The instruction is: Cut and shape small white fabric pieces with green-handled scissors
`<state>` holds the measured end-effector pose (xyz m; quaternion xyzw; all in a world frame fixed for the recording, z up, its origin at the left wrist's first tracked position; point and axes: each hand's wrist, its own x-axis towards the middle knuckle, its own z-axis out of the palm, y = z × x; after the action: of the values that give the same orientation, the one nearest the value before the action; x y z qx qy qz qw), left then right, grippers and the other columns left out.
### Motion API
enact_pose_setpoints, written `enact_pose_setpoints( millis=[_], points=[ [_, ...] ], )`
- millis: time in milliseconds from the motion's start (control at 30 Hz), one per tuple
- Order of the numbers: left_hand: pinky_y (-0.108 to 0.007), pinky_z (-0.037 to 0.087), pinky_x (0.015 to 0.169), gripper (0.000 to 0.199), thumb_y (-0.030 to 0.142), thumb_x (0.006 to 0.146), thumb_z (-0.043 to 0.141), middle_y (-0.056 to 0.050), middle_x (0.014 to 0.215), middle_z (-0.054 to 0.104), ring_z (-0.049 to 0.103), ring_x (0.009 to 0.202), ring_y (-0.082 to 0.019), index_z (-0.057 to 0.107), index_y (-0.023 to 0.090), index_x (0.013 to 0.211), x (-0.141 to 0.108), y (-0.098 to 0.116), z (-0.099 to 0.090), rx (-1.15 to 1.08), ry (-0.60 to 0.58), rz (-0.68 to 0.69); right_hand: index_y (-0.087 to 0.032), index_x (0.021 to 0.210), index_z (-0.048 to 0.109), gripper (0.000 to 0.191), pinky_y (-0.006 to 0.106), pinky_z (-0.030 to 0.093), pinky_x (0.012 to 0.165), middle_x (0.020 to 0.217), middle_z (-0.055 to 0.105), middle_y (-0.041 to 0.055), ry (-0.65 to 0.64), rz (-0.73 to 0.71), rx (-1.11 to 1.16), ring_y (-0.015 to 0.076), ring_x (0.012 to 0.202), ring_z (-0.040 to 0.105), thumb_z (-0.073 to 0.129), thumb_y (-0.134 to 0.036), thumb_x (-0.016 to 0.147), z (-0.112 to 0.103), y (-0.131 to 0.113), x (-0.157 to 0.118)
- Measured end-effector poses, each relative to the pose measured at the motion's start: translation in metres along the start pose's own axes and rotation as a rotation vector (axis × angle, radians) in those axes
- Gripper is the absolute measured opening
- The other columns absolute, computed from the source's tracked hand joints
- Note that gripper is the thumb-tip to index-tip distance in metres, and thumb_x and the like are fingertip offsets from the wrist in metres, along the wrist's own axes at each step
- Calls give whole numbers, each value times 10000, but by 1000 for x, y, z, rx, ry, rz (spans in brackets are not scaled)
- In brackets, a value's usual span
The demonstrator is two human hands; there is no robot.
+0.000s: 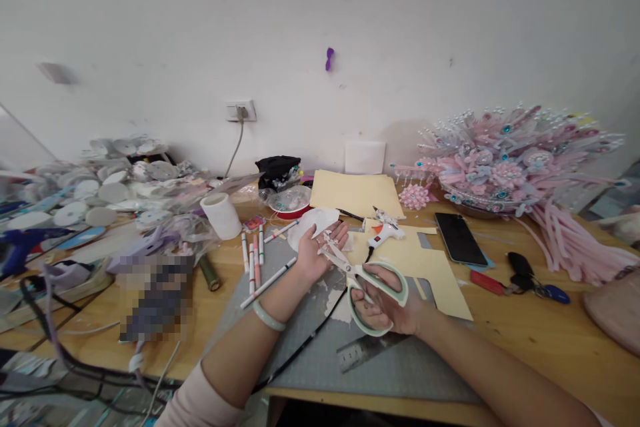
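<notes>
My right hand (381, 300) has its fingers through the handles of a pair of scissors (352, 270) with pale green loops. The blades are slightly apart and point toward my left palm. Palm up and fingers stretched out, my left hand (321, 250) carries small white scraps (331, 240) near the scissor tips; their kind is too small to make out. Beneath both hands lies a grey cutting mat (310, 360). A metal ruler (353, 355) is partly under my right hand, and a white glue gun (386, 235) rests just beyond it.
Several markers (267, 282) lie left of my hands, near a white roll (221, 216). Cream card sheets (353, 192) lie behind. A phone (460, 239), keys (521, 272) and a large pink beaded headdress (500, 167) are on the right. A black cable (300, 343) crosses the mat.
</notes>
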<state>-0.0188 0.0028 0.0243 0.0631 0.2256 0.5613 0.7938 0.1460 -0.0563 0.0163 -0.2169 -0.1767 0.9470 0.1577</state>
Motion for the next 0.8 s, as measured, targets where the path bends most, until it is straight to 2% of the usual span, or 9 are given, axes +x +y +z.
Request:
enact_pose_setpoints(
  millis=[133, 367, 500, 800],
  points=[
    [-350, 492, 789, 543, 335, 848, 299, -206, 978, 635, 607, 940, -243, 341, -1, 1273, 0, 0, -2, -39, -53, 22, -95, 657, 522, 503, 142, 241, 316, 474, 433, 5, 32, 20, 29, 66, 378, 384, 276, -496, 836, 2, 1, 2],
    [-360, 467, 839, 612, 433, 845, 280, -213, 1062, 604, 579, 998, -244, 318, 23, 1297, -3, -1, -2, -64, -154, 23, -98, 660, 493, 560, 112, 221, 295, 432, 403, -11, -108, 61, 11, 38, 337, 318, 219, -551, 843, -4, -2, 4],
    [-355, 457, 858, 635, 462, 844, 262, -206, 1086, 595, 562, 1028, -238, 300, 32, 1310, -2, 0, -4, -88, -204, 25, -102, 683, 480, 511, 94, 226, 299, 427, 408, -26, -124, 54, -9, 20, 317, 309, 253, -525, 859, -7, -2, 4],
    [-344, 480, 817, 634, 450, 845, 268, -213, 1076, 600, 582, 991, -245, 294, 23, 1313, -3, 1, -1, -94, -113, 27, -103, 640, 484, 511, 87, 224, 268, 374, 394, -36, -43, 38, -2, 19, 276, 325, 245, -487, 877, -3, -1, 5]
  ],
)
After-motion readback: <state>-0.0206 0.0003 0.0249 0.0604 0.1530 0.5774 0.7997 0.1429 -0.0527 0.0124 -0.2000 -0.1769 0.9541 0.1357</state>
